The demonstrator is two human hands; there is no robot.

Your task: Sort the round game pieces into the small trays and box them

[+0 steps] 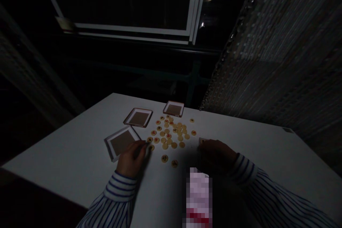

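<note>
Round wooden Chinese chess pieces [169,141] with red or black characters lie loosely scattered on the white table. My left hand [131,159] is beside the left edge of the scatter, its fingertips close to a black-marked piece [149,139]. A gap shows between its thumb and fingers. My right hand [219,152] is on the other side, its fingers bent over a shallow box [202,139] that it mostly covers. Dark shadow hides its grip and what lies underneath. Two black-marked pieces, one of them a nearer piece [174,164], lie between my hands.
A shallow open box [109,149] lies tilted beside my left hand. Behind it are a second box [145,123] and a third box [180,111]. The white table [72,146] ends before a dark window [120,30]. A bead curtain [272,50] hangs at right.
</note>
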